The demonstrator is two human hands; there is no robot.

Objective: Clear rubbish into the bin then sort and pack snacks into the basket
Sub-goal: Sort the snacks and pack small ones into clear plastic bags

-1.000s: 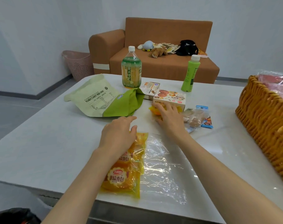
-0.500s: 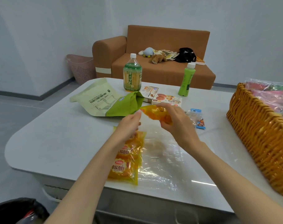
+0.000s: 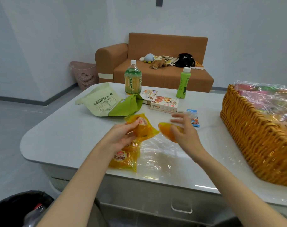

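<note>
Snack packet (image 3: 143, 128) in yellow wrap, held above the table (image 3: 65, 136) by the left hand (image 3: 121, 136), fingers curled round it, thumb on its face. Second yellow packet (image 3: 168, 132) gripped from above by the right hand (image 3: 183, 128), motion-blurred, upper fingers spread. Third packet (image 3: 124, 158) flat on the table under the left wrist, beside clear film (image 3: 164, 154). Wicker basket (image 3: 254, 136) at the right table edge, filled with wrapped goods. Black-lined bin (image 3: 16, 208) on the floor, lower left. Beyond both hands: green pouch (image 3: 106, 102), biscuit box (image 3: 164, 104), tea bottle (image 3: 133, 81), slim green bottle (image 3: 182, 84).
</note>
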